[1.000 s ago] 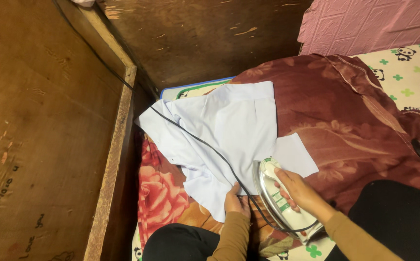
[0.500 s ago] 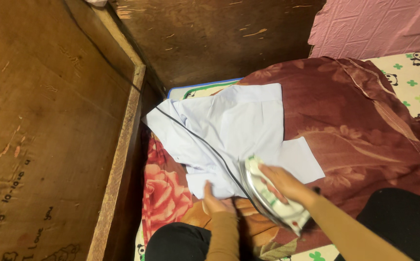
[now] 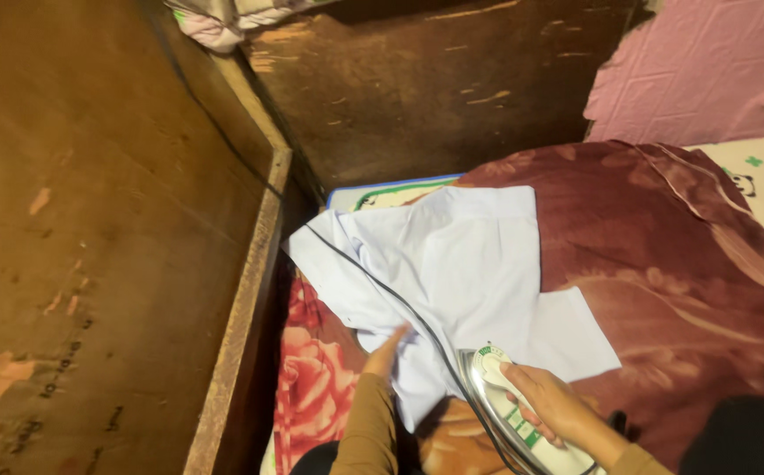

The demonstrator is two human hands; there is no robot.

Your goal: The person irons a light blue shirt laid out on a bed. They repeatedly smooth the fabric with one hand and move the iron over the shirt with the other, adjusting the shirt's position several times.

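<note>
The maroon blanket (image 3: pixel 664 255) is your working surface, and everything else sits relative to it: the worn wooden panels (image 3: pixel 91 220) rise off its far-left side, a pink quilted sheet (image 3: pixel 708 70) lies beyond its far edge, and a rose-patterned cloth (image 3: pixel 320 378) shows at its near-left edge. Spread across the blanket's left half is the pale white shirt (image 3: pixel 461 273), and most of its upper spread looks flat and smooth, which suggests that part is pressed (a judgement from how the cloth lies, nothing more). The near-left hem, by the blanket's near edge, is rumpled and folded over, so that strip looks left to do, as does the small flap jutting toward the blanket's middle. The black cord (image 3: pixel 373 281) trails diagonally over the shirt. Your iron (image 3: pixel 510 413) sits at the blanket's near edge, its tip on the shirt's lower hem. Your right hand (image 3: pixel 554 405) is wrapped closed around its handle. Your left hand (image 3: pixel 388 352) lies open, fingers flat, pinning the hem just left of the iron.
</note>
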